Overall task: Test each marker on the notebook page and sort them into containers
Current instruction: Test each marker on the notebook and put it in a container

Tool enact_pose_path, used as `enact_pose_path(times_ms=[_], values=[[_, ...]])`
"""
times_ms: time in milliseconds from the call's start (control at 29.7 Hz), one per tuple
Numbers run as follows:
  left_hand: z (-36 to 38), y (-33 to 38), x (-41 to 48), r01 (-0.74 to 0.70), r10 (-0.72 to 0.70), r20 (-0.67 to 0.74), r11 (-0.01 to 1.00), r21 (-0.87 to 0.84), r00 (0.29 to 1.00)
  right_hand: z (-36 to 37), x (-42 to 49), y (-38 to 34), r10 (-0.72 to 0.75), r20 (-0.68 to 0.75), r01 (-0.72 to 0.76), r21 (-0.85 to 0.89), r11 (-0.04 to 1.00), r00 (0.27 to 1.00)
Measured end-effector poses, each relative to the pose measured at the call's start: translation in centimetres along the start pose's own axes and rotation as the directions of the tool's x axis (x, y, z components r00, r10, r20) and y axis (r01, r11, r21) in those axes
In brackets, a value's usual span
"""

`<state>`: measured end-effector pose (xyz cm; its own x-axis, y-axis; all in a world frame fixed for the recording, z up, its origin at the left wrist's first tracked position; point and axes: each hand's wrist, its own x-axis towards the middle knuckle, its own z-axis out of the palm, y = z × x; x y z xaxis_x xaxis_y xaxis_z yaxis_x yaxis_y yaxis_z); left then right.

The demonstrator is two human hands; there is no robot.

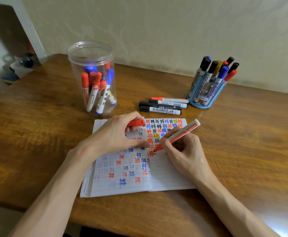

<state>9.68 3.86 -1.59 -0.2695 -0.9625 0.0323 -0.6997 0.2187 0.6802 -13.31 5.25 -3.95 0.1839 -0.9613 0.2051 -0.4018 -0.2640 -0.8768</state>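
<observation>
An open notebook (167, 175) lies on the wooden table, its pages covered with red, blue, black and yellow test marks. My right hand (182, 151) grips an uncapped red marker (182, 132), whose tip touches the right page beside a red mark. My left hand (116, 134) rests on the left page and holds the red cap (136, 122) in its curled fingers. A clear plastic jar (92, 79) at the back left holds several red and blue markers. A blue pen holder (206, 93) at the back right holds several black, blue and red markers.
Several capped markers (163, 105), one red and the others black, lie side by side between the notebook and the blue pen holder. The table (37, 134) ends at a wall behind. Dim household clutter sits on the floor past the table's far left corner.
</observation>
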Motion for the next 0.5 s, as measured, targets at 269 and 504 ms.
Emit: enact_pose_path(times_ms=[269, 504], values=[[0.2, 0.0, -0.1, 0.009, -0.009, -0.006, 1.0, 0.002, 1.0, 0.1, -0.1, -0.3, 0.0, 0.067, 0.003, -0.042, 0.999, 0.998], [0.1, 0.5, -0.1, -0.036, 0.051, 0.042, 0.954, -0.296, 0.998, -1.5, 0.5, -1.0, 0.088, -0.079, -0.06, 0.297, 0.953, 0.993]])
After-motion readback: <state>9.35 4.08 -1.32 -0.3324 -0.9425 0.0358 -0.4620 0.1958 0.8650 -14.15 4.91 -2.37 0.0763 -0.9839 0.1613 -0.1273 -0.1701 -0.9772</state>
